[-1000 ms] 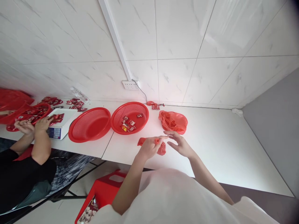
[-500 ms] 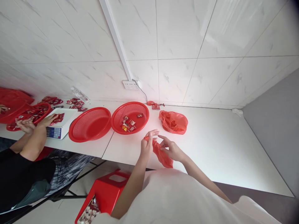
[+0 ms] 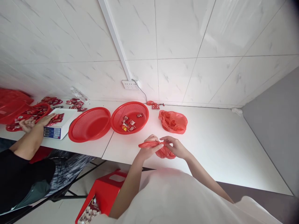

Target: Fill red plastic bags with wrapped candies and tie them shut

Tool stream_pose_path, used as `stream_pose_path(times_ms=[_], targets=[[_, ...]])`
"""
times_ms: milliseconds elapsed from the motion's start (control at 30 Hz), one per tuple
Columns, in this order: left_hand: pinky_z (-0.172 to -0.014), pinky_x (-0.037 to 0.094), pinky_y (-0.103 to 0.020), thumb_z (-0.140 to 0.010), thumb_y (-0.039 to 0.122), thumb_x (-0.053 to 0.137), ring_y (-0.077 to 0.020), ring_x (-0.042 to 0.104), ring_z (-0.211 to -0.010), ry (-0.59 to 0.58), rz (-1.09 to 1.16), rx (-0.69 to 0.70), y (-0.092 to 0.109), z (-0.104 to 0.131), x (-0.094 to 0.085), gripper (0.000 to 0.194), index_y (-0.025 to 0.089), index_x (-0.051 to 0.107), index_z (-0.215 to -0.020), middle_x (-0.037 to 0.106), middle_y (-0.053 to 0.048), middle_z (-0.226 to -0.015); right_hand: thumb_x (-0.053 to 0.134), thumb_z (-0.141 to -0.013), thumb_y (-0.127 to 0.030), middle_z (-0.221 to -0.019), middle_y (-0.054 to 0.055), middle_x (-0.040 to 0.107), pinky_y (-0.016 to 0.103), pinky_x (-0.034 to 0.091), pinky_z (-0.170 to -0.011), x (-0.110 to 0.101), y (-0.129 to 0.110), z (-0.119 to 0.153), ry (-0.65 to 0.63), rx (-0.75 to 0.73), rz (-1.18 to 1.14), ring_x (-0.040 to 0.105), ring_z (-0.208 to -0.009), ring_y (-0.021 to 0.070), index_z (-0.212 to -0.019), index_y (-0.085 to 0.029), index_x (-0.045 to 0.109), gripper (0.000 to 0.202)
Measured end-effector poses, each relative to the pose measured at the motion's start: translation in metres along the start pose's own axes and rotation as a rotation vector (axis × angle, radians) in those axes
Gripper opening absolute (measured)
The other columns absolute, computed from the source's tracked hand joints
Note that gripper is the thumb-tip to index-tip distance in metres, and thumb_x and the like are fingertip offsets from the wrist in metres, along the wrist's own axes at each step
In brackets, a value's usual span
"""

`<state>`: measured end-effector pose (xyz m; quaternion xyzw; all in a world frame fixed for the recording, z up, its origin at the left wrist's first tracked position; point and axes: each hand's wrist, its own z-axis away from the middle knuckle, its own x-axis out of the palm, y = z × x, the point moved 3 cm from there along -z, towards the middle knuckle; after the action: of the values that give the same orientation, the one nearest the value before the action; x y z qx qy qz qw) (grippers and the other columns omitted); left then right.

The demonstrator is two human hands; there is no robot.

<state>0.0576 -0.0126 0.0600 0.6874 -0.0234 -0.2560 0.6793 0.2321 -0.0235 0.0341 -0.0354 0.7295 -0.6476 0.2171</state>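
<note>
Both of my hands are on a thin red plastic bag (image 3: 165, 152) above the table's front edge. My left hand (image 3: 149, 148) is closed on it, thumb on top, with a flap of the bag sticking out to the left. The fingers of my right hand (image 3: 174, 146) pinch the bag from the right side. Beyond them on the table lies another crumpled red bag (image 3: 174, 122). To the left stands a red basket (image 3: 116, 124) with several small wrapped packets (image 3: 132, 122) in it.
Another red basket (image 3: 90, 124) stands further left, beside a white scale (image 3: 66, 119). At the far left a person's hands (image 3: 44, 119) handle red packets. A red stool (image 3: 105, 191) is below the table. A socket strip (image 3: 130, 84) is on the wall.
My left hand has turned and closed around the bag, which has been gathered and lifted between both hands. The other person's hands have shifted slightly left.
</note>
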Motion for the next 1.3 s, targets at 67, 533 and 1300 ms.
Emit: stream_pose_path(times_ms=[67,533,1300], targets=[[-0.069,0.046,-0.027,-0.08,0.041,0.064,-0.0143,0.056,-0.073,-0.051,0.071,-0.062,0.0,0.001,0.0,0.025,0.02,0.053,-0.071,0.055,0.001,-0.078,0.049,-0.09,-0.02,-0.101,0.004,0.069,0.039,0.054,-0.087,-0.001,0.001,0.001,-0.008,-0.002,0.001,0.065,-0.094,0.0183,-0.118,-0.022,0.062,0.03],[-0.054,0.041,-0.023,-0.082,0.025,0.051,-0.0132,0.055,-0.058,0.444,0.063,-0.135,-0.011,0.002,0.013,0.013,0.024,0.053,-0.095,0.062,0.002,-0.072,0.052,-0.09,-0.023,-0.081,-0.002,0.061,0.03,0.05,-0.071,0.003,-0.011,-0.001,-0.152,0.043,-0.076,0.057,-0.07,0.0129,-0.121,-0.023,0.051,0.031],[-0.059,0.041,-0.023,-0.073,0.018,0.053,-0.0122,0.055,-0.061,0.348,0.001,-0.16,-0.021,-0.006,0.013,0.005,0.02,0.058,-0.073,0.061,0.003,-0.068,0.058,-0.087,-0.046,-0.075,0.002,0.058,0.028,0.043,-0.064,0.016,0.001,-0.008,0.154,0.11,-0.208,0.054,-0.069,0.0152,-0.069,-0.02,0.052,0.032]])
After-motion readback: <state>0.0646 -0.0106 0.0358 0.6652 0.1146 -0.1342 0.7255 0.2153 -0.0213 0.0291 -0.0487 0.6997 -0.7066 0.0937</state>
